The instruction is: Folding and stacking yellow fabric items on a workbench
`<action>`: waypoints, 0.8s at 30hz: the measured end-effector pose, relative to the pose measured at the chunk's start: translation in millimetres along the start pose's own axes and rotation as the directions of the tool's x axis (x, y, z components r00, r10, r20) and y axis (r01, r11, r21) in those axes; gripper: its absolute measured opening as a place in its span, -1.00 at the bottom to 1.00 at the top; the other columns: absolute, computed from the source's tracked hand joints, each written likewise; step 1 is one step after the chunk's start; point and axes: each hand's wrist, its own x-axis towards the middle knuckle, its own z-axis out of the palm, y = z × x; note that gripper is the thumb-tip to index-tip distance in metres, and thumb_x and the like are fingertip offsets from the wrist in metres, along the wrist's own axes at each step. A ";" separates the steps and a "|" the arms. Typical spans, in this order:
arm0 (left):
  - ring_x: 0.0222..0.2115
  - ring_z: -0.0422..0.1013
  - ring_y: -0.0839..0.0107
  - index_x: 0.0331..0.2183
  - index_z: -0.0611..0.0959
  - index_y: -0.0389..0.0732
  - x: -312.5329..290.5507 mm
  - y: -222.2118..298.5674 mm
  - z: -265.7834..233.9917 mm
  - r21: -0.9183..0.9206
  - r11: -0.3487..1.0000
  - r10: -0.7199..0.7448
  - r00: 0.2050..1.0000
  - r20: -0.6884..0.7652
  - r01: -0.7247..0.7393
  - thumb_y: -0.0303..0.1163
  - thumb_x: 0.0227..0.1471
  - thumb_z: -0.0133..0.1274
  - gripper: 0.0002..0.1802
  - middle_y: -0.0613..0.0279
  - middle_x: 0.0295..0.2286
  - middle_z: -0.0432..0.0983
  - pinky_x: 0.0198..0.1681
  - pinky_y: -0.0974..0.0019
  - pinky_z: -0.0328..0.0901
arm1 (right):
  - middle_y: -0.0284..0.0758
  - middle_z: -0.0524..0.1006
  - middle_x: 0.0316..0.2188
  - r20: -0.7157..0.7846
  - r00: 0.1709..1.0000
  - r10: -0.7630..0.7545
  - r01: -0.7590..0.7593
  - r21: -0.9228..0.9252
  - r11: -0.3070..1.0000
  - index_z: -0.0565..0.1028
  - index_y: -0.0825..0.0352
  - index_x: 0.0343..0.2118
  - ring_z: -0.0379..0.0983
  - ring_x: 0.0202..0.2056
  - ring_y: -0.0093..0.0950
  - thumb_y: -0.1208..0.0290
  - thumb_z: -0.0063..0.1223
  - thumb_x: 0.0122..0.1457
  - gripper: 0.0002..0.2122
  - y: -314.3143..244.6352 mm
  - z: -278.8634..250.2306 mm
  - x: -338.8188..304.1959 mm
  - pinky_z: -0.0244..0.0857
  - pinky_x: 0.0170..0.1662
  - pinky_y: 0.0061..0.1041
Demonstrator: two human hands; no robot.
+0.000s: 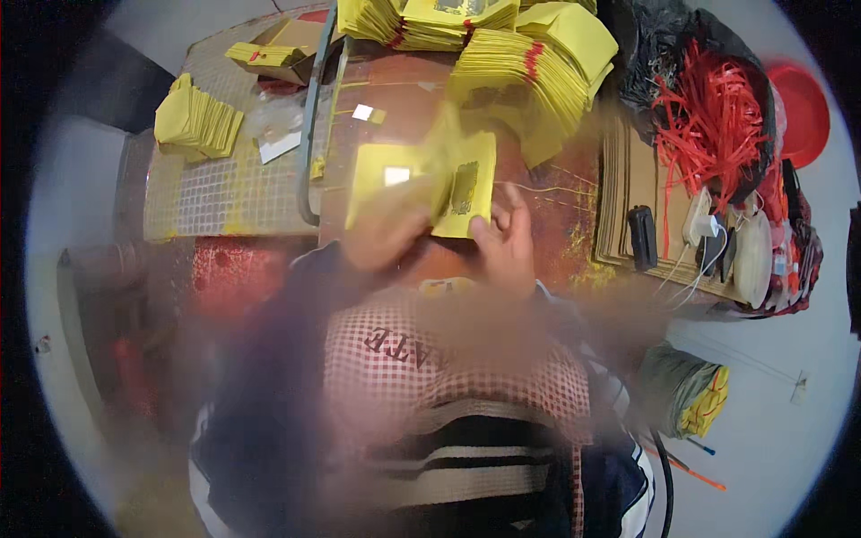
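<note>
In front of me on the reddish table lies yellow paper with a white square (396, 176) on it. My left hand (392, 229) is over its lower part, smeared by motion, so its fingers cannot be made out. A yellow paper piece with a dark printed panel (466, 188) is just to the right. My right hand (507, 235) grips the near right corner of that piece, thumb on top. Between the two, a blurred yellow flap (439, 157) stands up. Farther off, a thick stack of yellow paper pieces (516, 76) leans, marked with red at its edge.
More yellow bundles (430, 20) lie at the far edge. A metal bar (311, 134) separates the table from a grid-patterned surface (215, 193) holding a yellow stack (197, 121). At right are cardboard sheets (628, 179), red strips (708, 117), a white charger (700, 220) with cables.
</note>
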 end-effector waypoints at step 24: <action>-0.17 0.28 0.37 0.01 0.28 -0.20 -18.7 -30.2 -1.6 -0.454 0.768 -0.399 0.892 0.210 0.451 -0.52 -0.16 0.12 -0.36 0.16 -0.18 0.29 -0.22 0.27 0.32 | -0.11 0.31 -0.01 0.148 0.967 -0.205 0.236 -0.241 0.941 -0.24 0.32 0.22 0.28 0.01 -0.38 0.71 -0.07 -0.05 -0.21 12.8 -34.1 1.5 0.16 0.04 -0.49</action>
